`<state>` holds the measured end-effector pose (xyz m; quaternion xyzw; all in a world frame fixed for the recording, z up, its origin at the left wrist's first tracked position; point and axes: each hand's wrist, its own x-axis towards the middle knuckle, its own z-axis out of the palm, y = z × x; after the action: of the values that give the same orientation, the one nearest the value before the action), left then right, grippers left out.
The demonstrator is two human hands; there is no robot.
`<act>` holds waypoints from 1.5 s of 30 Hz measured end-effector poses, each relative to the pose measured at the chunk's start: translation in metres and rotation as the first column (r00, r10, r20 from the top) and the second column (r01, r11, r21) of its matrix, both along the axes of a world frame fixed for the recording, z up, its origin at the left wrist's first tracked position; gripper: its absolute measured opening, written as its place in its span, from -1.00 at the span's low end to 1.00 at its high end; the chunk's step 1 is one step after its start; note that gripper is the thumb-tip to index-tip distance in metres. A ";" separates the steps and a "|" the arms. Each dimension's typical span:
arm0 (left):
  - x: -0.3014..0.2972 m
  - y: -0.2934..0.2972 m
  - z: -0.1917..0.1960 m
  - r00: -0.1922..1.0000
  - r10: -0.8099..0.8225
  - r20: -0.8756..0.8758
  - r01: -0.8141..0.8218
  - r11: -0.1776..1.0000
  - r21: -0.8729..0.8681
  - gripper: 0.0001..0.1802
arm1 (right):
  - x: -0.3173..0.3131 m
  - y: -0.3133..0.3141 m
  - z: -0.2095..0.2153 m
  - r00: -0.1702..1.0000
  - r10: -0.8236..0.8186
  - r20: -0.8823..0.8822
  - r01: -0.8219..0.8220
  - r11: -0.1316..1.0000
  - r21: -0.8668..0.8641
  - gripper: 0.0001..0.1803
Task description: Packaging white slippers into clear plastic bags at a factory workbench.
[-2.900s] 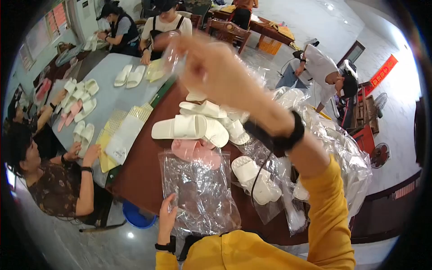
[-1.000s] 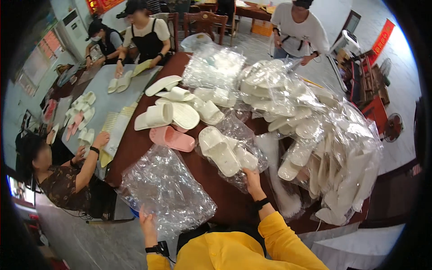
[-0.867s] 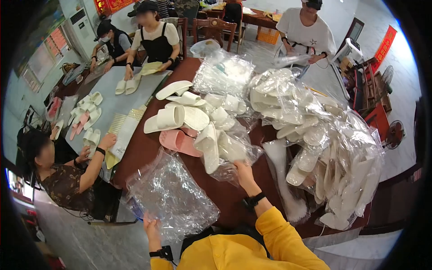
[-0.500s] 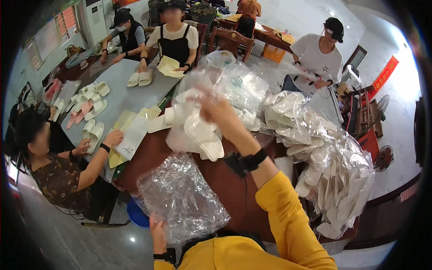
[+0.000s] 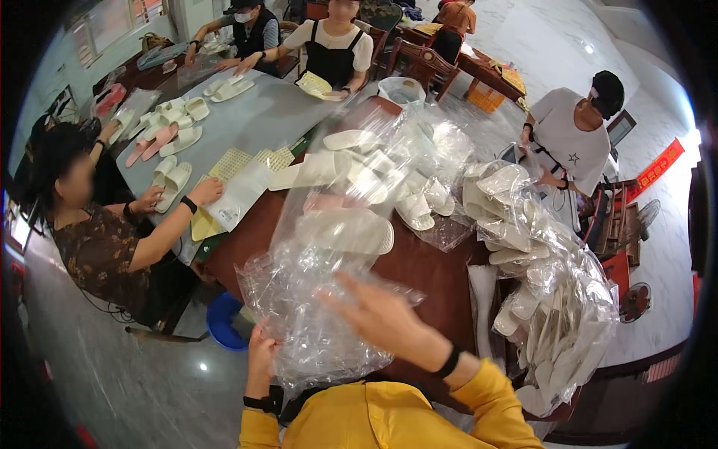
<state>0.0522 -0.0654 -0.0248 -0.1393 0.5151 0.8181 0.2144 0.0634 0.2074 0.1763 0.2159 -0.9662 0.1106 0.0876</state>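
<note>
My left hand (image 5: 262, 353) pinches the near left edge of a crumpled clear plastic bag (image 5: 310, 329) at the table's front. Over the bag's right part is my right hand (image 5: 385, 318), blurred, its fingers stretched out and apart. Thin clear film reaches from there toward the far side of the table. A white slipper (image 5: 348, 230), sole up, shows through this film; whether it lies inside or under it I cannot tell. Beyond it is a heap of white slippers (image 5: 370, 176), with a pinkish one (image 5: 329, 203) partly covered. Another white pair (image 5: 424, 203) rests right of them.
Bagged white slippers (image 5: 557, 322) pile along the right side. A blue bucket (image 5: 226, 322) stands on the floor at left. Several people work around the adjoining grey table (image 5: 250, 120), which bears slippers and yellow sheets (image 5: 230, 163). A person in white (image 5: 576, 135) stands far right.
My right hand has come back from the far slippers toward my body, and clear film now stretches over them. My left hand stays on the bag's edge. The whole view has shifted slightly.
</note>
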 end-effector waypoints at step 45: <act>-0.023 0.122 -0.019 0.923 -0.218 -0.318 0.119 0.946 -0.303 -0.68 | 0.274 0.198 -0.119 0.440 -0.602 0.666 0.074 -0.715 -0.695 -0.57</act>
<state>0.0296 0.0566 -0.0442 0.0238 0.6644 0.7277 0.1688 0.3377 0.4054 0.0575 -0.4609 -0.3328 0.7092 0.4169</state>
